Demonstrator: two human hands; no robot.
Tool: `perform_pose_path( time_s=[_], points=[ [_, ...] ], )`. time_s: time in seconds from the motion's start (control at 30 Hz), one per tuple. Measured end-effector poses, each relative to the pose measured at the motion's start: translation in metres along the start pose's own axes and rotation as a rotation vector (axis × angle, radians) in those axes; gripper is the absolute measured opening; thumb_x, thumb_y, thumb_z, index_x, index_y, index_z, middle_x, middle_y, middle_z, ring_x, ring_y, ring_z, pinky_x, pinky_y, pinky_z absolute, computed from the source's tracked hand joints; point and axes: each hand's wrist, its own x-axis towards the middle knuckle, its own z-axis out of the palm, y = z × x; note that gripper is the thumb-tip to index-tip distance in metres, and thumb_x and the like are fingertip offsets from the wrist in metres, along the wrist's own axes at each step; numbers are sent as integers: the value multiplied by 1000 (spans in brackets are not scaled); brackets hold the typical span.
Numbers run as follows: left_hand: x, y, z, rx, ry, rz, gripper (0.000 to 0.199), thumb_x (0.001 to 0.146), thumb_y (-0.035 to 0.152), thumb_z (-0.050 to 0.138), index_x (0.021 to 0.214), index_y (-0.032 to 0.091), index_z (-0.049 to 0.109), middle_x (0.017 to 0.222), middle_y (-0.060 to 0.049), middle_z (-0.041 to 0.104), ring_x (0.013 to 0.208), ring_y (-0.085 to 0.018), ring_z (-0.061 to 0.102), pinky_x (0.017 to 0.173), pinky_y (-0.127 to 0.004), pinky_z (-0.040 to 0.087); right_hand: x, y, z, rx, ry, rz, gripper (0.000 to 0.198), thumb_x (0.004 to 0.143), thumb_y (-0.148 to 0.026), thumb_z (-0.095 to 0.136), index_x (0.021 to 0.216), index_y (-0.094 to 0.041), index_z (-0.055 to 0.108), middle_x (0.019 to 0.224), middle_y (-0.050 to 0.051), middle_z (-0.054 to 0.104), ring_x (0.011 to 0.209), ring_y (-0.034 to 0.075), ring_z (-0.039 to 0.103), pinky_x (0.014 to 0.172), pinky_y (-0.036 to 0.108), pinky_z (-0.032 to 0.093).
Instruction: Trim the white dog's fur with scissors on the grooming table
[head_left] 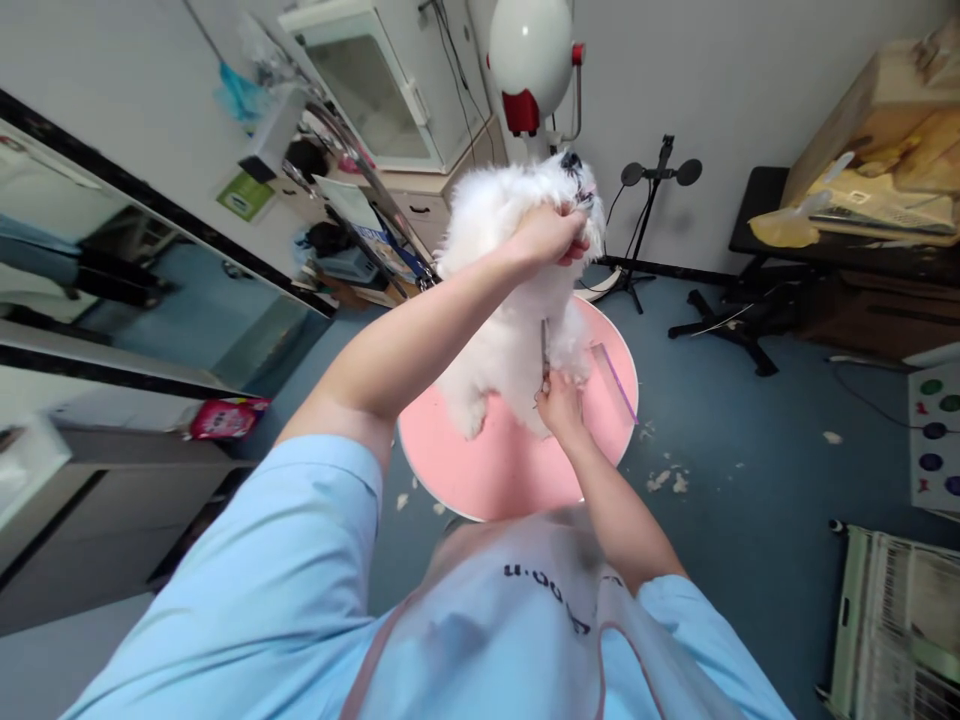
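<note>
The dog (511, 355) is on the tabletop (491, 485), towards its far side. The left hand (553, 235) has its grip closed at the dog's muzzle; the right's (561, 402) holds scissors (545, 342) by its fur. A comb (616, 384) lies to the right.

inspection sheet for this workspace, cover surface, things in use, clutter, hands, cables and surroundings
Surface: round pink tabletop with white rim
Job's things: fluffy white dog on it; slim metal scissors against its fur; long purple-edged comb lying flat
Clutter: pale tufts, likely fur, on blue floor
Hands: left hand under dog's mouth; right hand, fingers around scissors
Cables: thin black cables beside white glass-doored cabinet
Surroundings: black stand behind tabletop
</note>
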Motion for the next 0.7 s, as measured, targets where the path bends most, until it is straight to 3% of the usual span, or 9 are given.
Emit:
perform_pose_path(
  time_s=[0.1, 0.2, 0.4, 0.57, 0.7],
  points=[
    [0, -1, 0, 10, 16, -1, 26, 94, 19, 53, 69, 16, 55, 75, -5, 70, 65, -10, 65, 65, -19, 50, -4, 7, 2, 55, 3, -40, 28, 85, -19, 58, 112, -17, 59, 113, 12, 62, 103, 25, 60, 88, 35, 48],
    [-1, -2, 2, 18, 36, -9, 25, 95, 22, 55, 70, 15, 58, 73, -5, 71, 69, -11, 68, 70, -20, 53, -1, 10, 1, 101, -4, -31, 42, 80, -29, 68, 119, -17, 57, 116, 13, 61, 104, 27, 60, 88, 37, 49],
    [-3, 0, 4, -6, 59, -18, 26, 94, 24, 56, 70, 15, 58, 74, -7, 72, 68, -11, 68, 69, -19, 53, 3, 22, -3, 57, -72, -69, 27, 85, -12, 50, 110, -16, 59, 109, 12, 64, 101, 25, 61, 87, 36, 48],
    [-2, 1, 5, 7, 72, -31, 23, 93, 23, 57, 71, 15, 58, 73, -5, 71, 69, -10, 68, 70, -18, 53, 4, 30, -1, 96, -78, -58, 47, 77, -31, 70, 119, -16, 56, 117, 12, 60, 101, 26, 60, 87, 37, 49],
    [-3, 3, 7, 13, 85, -47, 23, 93, 23, 57, 72, 15, 58, 72, -5, 71, 69, -9, 67, 70, -17, 53, 8, 39, 4, 93, -64, -85, 28, 82, -15, 53, 110, -17, 58, 105, 9, 62, 95, 23, 60, 85, 36, 48]
  ],
)
